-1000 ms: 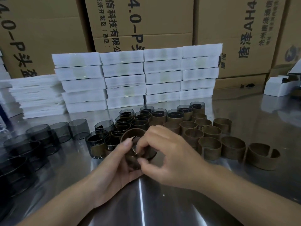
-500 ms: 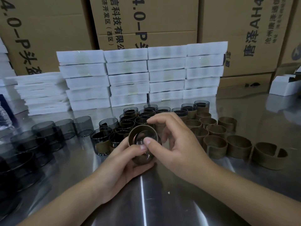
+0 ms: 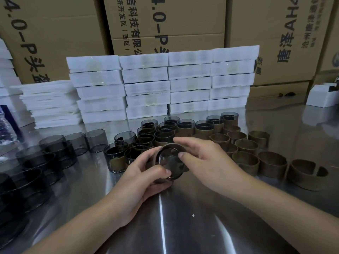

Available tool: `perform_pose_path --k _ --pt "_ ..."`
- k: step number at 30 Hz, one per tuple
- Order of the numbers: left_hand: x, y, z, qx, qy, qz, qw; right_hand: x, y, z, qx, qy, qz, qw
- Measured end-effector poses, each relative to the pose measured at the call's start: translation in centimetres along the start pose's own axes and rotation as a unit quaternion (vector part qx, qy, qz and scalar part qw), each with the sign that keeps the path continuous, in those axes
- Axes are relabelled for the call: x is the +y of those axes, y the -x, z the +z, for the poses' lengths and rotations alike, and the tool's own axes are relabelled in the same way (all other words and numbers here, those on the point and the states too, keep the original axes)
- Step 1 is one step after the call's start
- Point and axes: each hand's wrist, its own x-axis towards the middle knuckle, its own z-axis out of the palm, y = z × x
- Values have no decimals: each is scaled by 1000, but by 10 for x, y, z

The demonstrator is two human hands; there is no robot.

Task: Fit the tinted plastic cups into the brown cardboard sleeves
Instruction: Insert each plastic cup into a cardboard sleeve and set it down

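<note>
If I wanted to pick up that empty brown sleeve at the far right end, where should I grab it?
Probably from above: the far-right sleeve stands upright with its top open, so pinch its near wall, thumb outside, fingers inside. Avoid the notched right side; a neighbouring sleeve crowds its left.

Dim, soft overhead light — bright glare streaks on the steel table [image 3: 183,226] — edges bowed, slightly blurred.

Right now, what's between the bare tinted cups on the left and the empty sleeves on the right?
Head view: the cluster of sleeved cups; in front of it, the left hand and right hand grip a cup in its sleeve.
</note>
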Motion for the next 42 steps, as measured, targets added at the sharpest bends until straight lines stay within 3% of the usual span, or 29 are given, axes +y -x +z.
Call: perform_pose_path --k 10,13,16,20,24,30,42 --pt "3 0 1 -11 33 6 999 -1 -3 -5 8 -98 -24 995" --pt "6 3 4 -34 40 6 999 -1 -3 -5 -3 -106 26 994" --pt "7 4 5 -56 46 8 997 0 -3 -2 -90 -74 118 986" --pt "8 4 5 -85 65 4 994 3 -3 2 -117 -129 173 969" --pt "10 5 6 -109 86 -4 990 0 -1 1 -155 -249 171 941" --pt "12 4 4 -149 110 3 983 1 -2 -3 -185 -305 159 921" --pt "13 2 0 -182 85 5 980 -4 -2 -4 -193 -299 182 917"
